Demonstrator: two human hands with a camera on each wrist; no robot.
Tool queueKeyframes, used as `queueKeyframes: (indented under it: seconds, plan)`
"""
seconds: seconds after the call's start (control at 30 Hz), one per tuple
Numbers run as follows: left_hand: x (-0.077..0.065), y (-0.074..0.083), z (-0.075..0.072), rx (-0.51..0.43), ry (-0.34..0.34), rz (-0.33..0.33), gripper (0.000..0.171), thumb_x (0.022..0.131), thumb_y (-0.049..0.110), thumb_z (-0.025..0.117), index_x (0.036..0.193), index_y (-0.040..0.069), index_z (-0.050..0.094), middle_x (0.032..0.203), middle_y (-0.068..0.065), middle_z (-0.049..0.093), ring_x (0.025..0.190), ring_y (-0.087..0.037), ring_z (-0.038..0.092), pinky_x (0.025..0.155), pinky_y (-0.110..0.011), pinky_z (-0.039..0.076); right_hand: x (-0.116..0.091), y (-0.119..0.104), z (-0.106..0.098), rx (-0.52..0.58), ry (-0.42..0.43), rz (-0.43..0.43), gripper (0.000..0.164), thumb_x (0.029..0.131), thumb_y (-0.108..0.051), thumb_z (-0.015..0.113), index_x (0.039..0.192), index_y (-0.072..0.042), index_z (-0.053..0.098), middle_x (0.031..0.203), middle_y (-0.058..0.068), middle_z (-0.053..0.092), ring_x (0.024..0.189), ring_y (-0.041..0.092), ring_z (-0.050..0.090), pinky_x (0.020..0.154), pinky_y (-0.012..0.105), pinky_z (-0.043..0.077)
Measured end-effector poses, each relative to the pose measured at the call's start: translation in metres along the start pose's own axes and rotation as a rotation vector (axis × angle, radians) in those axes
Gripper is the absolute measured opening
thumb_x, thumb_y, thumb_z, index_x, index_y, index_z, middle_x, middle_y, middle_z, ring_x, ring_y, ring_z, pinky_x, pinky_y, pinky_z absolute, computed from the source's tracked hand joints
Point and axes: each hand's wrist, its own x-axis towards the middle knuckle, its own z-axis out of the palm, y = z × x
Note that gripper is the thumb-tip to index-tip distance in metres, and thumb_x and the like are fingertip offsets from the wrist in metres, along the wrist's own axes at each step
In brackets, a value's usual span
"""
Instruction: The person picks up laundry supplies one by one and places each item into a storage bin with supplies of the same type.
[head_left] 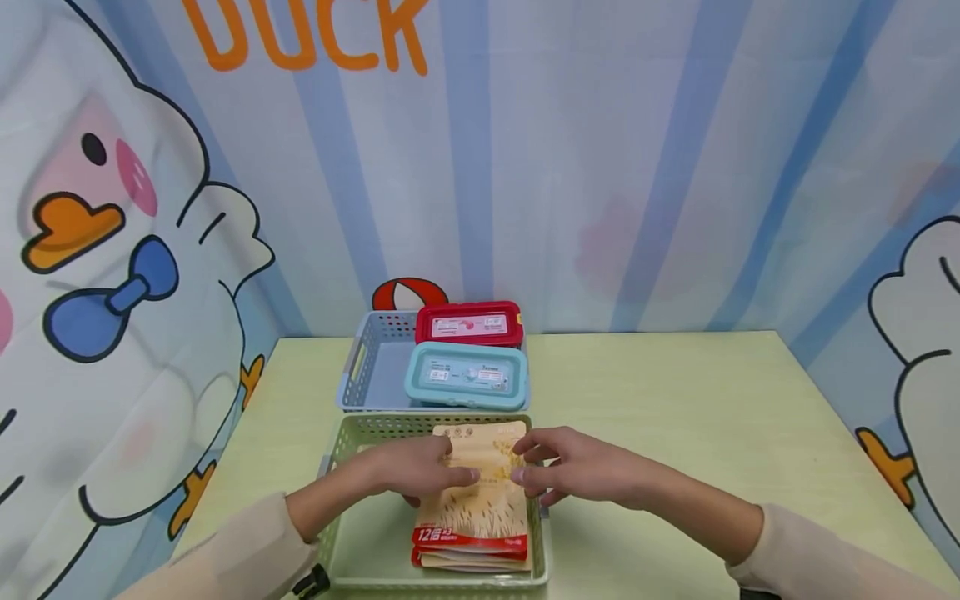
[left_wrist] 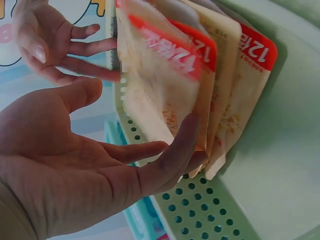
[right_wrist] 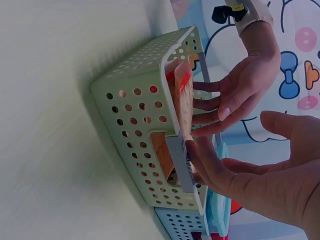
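Several flat beige packets [head_left: 487,504] with red bands marked "12" stand or lean together in the right part of a green perforated basket [head_left: 367,542]. My left hand [head_left: 420,467] is over the basket, at the packets' left side, its fingers loosely spread and the fingertips right at the nearest packet. On the other side, my right hand [head_left: 585,471] reaches in at the basket's right rim, fingers slightly bent beside the packets' edge. In the left wrist view the front packet [left_wrist: 165,75] leans apart from the ones behind it. Neither hand's fingers close round a packet.
Directly behind the green basket stands a blue basket [head_left: 382,367]. A teal lidded case [head_left: 467,377] and a red lidded case [head_left: 468,312] sit at its right side. Both baskets are on a pale yellow-green table [head_left: 675,400], with a duck-patterned curtain [head_left: 540,167] behind.
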Motion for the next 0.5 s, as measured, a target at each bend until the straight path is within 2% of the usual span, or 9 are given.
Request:
queueKeyframes:
  seconds: [0.1,0.2,0.27,0.33,0.43,0.5]
  plan:
    - [0.003,-0.001,0.002,0.019,-0.009,-0.003,0.05,0.102,0.049,0.067,0.116,0.002,0.062,0.084,-0.008,0.061,0.059,-0.017,0.055,0.056,-0.032,0.046,0.0,0.003,-0.001,-0.028,0.027,-0.014,0.059,0.103,-0.031,0.071,0.146,0.004,0.051,0.144,0.019,0.058,0.111,0.028,0.07,0.093,0.048,0.061]
    - [0.006,0.0,0.003,0.046,-0.008,0.001,0.055,0.102,0.05,0.067,0.123,-0.001,0.062,0.083,-0.009,0.062,0.058,-0.016,0.051,0.055,-0.032,0.042,0.0,0.005,-0.002,-0.066,0.049,-0.043,0.059,0.102,-0.033,0.072,0.146,0.001,0.053,0.15,0.02,0.055,0.114,0.027,0.068,0.094,0.049,0.061]
    - [0.006,0.0,0.002,0.09,0.007,0.012,0.062,0.102,0.05,0.066,0.131,-0.005,0.061,0.096,-0.013,0.068,0.069,-0.018,0.06,0.062,-0.036,0.05,0.0,0.007,-0.002,-0.093,0.059,-0.064,0.057,0.102,-0.034,0.072,0.145,0.0,0.055,0.149,0.019,0.057,0.115,0.027,0.067,0.094,0.048,0.061]
    - [0.006,0.001,-0.001,0.15,0.02,0.021,0.069,0.102,0.05,0.066,0.139,-0.008,0.057,0.114,-0.019,0.07,0.09,-0.025,0.069,0.077,-0.043,0.057,0.0,0.007,-0.004,-0.115,0.063,-0.082,0.054,0.102,-0.034,0.071,0.144,-0.002,0.057,0.147,0.018,0.059,0.116,0.026,0.066,0.093,0.046,0.061]
    - [0.002,0.004,-0.008,0.243,0.023,0.028,0.072,0.101,0.05,0.067,0.143,-0.008,0.057,0.135,-0.02,0.067,0.119,-0.032,0.067,0.098,-0.053,0.055,-0.001,0.008,-0.006,-0.124,0.057,-0.11,0.048,0.103,-0.034,0.07,0.141,-0.005,0.06,0.142,0.015,0.062,0.117,0.026,0.066,0.095,0.046,0.06]
    - [-0.002,0.006,-0.016,0.287,0.008,0.031,0.069,0.101,0.05,0.068,0.141,-0.005,0.059,0.133,-0.016,0.068,0.119,-0.031,0.067,0.099,-0.054,0.055,-0.001,0.006,-0.009,-0.141,0.047,-0.145,0.045,0.104,-0.034,0.069,0.14,-0.007,0.061,0.139,0.012,0.063,0.12,0.026,0.065,0.097,0.045,0.059]
